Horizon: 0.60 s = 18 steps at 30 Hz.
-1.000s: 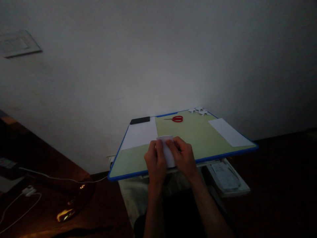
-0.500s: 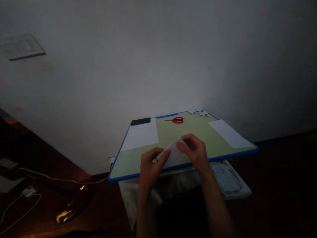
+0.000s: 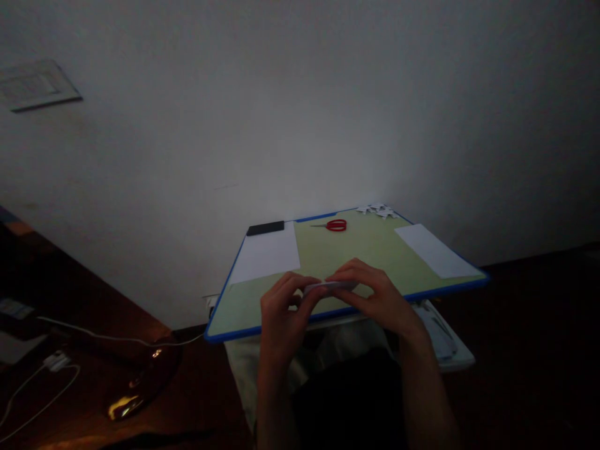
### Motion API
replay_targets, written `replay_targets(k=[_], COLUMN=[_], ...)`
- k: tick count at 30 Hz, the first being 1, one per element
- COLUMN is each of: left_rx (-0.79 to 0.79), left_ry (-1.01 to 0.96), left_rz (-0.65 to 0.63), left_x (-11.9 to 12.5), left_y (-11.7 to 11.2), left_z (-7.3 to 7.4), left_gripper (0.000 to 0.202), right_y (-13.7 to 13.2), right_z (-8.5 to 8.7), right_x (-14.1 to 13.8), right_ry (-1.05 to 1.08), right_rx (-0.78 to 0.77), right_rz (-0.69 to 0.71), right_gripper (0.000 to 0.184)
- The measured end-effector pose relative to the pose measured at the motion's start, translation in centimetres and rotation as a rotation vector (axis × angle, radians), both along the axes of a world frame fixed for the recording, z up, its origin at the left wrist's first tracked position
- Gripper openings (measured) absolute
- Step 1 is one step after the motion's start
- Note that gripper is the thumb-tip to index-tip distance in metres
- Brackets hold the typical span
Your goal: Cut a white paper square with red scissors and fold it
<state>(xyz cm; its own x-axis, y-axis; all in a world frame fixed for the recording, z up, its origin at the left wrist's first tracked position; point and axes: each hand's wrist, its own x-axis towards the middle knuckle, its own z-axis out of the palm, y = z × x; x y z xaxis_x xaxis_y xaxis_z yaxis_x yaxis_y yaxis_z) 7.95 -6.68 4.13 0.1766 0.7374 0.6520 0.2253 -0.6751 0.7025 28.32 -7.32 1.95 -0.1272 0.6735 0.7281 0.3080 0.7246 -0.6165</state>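
Between my hands, above the near edge of the table, a folded piece of white paper (image 3: 332, 285) is held nearly edge-on. My left hand (image 3: 287, 307) pinches its left end between thumb and fingers. On the right end, my right hand (image 3: 372, 290) has a similar pinch, with the fingertips of both hands close together. Beyond them, red-handled scissors (image 3: 335, 225) lie on the green tabletop (image 3: 347, 250), blades pointing left.
White sheets lie at the left (image 3: 267, 253) and right (image 3: 435, 250) of the blue-edged table. A dark flat object (image 3: 265, 229) rests on the left sheet. Cut white paper pieces (image 3: 379, 210) are heaped at the far right corner. A white cable (image 3: 117, 339) runs at the left.
The paper has tipped from showing its broad face to nearly edge-on. My right hand has turned and lowered, its fingertips now nearer my left hand.
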Motion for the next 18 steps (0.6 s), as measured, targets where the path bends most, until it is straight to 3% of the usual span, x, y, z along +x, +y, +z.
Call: replay_targets(k=[2, 4, 7, 12, 18], left_rx=[-0.041, -0.064, 0.019, 0.255, 0.195], left_ry=[-0.067, -0.146, -0.168, 0.009, -0.076], left_rz=[-0.038, -0.077, -0.069, 0.022, 0.014], left_x=[0.2, 0.2, 0.3, 0.6, 0.7], left_y=[-0.1, -0.1, 0.3, 0.3, 0.1], left_z=[-0.2, -0.4, -0.6, -0.1, -0.3], left_gripper=[0.01, 0.013, 0.011, 0.01, 0.016], right_y=[-0.1, -0.1, -0.3, -0.8, -1.0], right_z=[0.0, 0.0, 0.0, 0.8, 1.0], right_x=[0.0, 0.0, 0.1, -0.4, -0.4], right_ry=[0.014, 0.048, 0.047, 0.026, 0.138], right_rx=[-0.017, -0.047, -0.059, 0.112, 0.201], right_rz=[-0.009, -0.076, -0.135, -0.11, -0.076], right_gripper=[0.006, 0.006, 0.005, 0.02, 0.021])
